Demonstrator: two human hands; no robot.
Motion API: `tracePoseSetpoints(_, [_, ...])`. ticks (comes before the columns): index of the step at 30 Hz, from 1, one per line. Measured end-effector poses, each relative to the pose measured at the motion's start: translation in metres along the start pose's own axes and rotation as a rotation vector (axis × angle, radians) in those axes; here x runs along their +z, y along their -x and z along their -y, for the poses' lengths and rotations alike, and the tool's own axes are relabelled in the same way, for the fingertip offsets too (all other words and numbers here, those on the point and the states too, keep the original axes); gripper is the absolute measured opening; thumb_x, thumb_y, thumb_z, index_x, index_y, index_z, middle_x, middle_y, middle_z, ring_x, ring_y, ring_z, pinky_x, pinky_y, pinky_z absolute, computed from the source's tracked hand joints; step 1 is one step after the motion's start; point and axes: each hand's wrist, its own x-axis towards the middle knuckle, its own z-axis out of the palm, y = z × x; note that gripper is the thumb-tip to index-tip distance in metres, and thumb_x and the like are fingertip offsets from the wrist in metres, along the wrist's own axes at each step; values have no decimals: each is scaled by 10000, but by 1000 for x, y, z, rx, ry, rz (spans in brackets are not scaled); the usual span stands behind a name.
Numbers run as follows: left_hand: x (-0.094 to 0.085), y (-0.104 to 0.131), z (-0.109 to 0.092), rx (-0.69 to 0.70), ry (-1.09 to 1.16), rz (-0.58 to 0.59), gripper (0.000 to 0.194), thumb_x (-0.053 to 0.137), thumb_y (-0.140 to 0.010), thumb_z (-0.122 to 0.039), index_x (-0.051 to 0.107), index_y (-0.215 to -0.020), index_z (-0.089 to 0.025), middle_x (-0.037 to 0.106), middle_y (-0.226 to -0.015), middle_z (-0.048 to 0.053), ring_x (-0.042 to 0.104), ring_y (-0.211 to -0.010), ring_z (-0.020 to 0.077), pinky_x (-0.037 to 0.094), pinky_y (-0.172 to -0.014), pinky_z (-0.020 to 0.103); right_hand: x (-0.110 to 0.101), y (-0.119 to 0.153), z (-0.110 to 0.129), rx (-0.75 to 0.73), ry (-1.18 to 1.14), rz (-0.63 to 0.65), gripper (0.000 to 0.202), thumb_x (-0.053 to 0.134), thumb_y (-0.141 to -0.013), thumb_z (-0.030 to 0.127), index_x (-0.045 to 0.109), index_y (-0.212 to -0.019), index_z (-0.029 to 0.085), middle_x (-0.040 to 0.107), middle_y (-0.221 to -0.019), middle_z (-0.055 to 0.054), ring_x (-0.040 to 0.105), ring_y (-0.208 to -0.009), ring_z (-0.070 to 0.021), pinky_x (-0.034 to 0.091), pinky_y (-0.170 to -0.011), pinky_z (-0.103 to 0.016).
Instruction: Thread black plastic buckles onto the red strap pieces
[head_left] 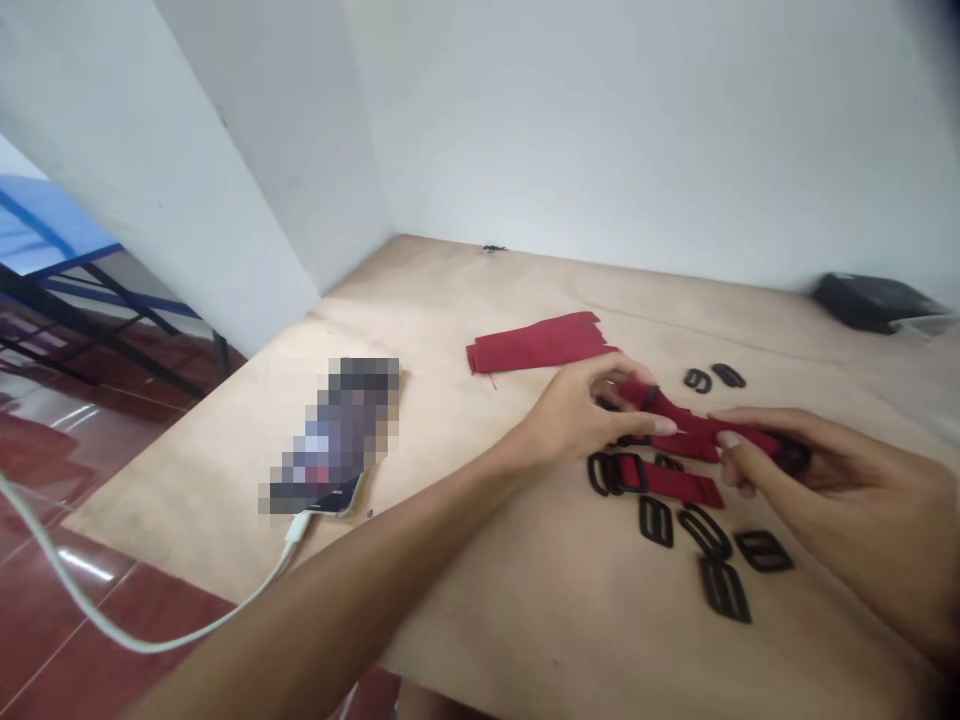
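Observation:
A red webbing strap (701, 430) with black buckle hardware stretches between my two hands above the tabletop. My left hand (581, 405) pinches its left end, close to a black slider on the strap. On the right, my right hand (795, 465) grips the other end between thumb and fingers; a dark piece shows partly behind those fingers. Just below lies another red strap (679, 482) threaded through a black slider buckle (632, 473). Several loose black buckles (705, 530) are scattered nearer to me. A stack of cut red strap pieces (536, 345) rests beyond my left hand.
A phone (337, 440), its screen blurred, lies at the left with a white cable (292, 540) running off the table edge. Two black buckles (712, 377) sit farther back. A black object (874, 300) stands by the wall, and small dark bits (493, 249) lie at the back edge.

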Motion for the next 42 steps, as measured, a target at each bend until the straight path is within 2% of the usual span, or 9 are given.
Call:
tracePoseSetpoints(10, [10,1,-6,37,-85,34,354,846,-680,-302,663,-932,-134,667,-971,70,642,-820,159,527,-710,262,6,-2,8,-76,-227,55,135,699,-846,299,758,-939,221,763,-915,-38,710,-808,-200,575,-709,-291])
tracePoseSetpoints(14, [17,4,-7,54,-129,-25,381,851,-670,-329,639,-936,-158,654,-933,35,617,-692,119,516,-614,226,9,-1,11,-79,-307,59,156,687,-853,299,753,-963,211,761,-954,-57,713,-859,-223,579,-756,-323])
tracePoseSetpoints(22, [8,6,-21,-12,-170,60,379,702,-844,-419,596,-1119,-180,642,-719,8,611,-550,129,501,-517,236,17,-10,-7,230,-718,228,280,734,-807,405,707,-962,173,638,-564,7,580,-464,-142,479,-455,-252])
tracePoseSetpoints(27, [7,7,-22,-28,-197,27,320,705,-843,-375,590,-1063,-173,633,-671,-3,615,-537,136,501,-524,242,16,-10,-3,146,-788,319,378,772,-766,352,695,-1100,194,745,-974,-77,651,-587,-146,535,-541,-273])
tracePoseSetpoints(29, [9,8,-24,-34,-156,21,296,699,-846,-355,588,-1052,-174,631,-654,-9,611,-527,138,514,-545,261,13,-9,4,61,-738,300,435,797,-739,310,694,-1150,210,734,-1090,-85,705,-788,-199,573,-691,-306])
tracePoseSetpoints(32, [12,10,-29,-87,-9,82,257,701,-838,-327,608,-1007,-158,630,-668,5,611,-559,143,531,-589,287,7,-8,11,-21,-646,236,332,797,-740,298,740,-1052,203,750,-1021,-75,698,-933,-248,555,-829,-345])
tracePoseSetpoints(37, [8,13,-36,-192,339,187,340,689,-847,-373,657,-1090,-137,649,-852,83,632,-759,185,529,-634,290,6,-8,9,74,-773,274,299,799,-749,363,752,-986,186,742,-863,-56,674,-726,-204,531,-635,-298])
tracePoseSetpoints(40, [6,14,-38,-178,452,249,471,644,-859,-505,680,-1138,-127,658,-987,140,625,-890,228,532,-664,306,9,-9,7,184,-943,314,363,824,-729,375,740,-1025,184,702,-743,-21,576,-547,-131,463,-513,-263])
tracePoseSetpoints(42, [7,14,-39,-153,471,271,442,689,-835,-464,693,-1126,-131,658,-1035,143,617,-940,235,532,-689,309,9,-9,9,231,-1046,356,408,831,-726,368,733,-1077,183,695,-756,-16,538,-522,-103,434,-492,-251])
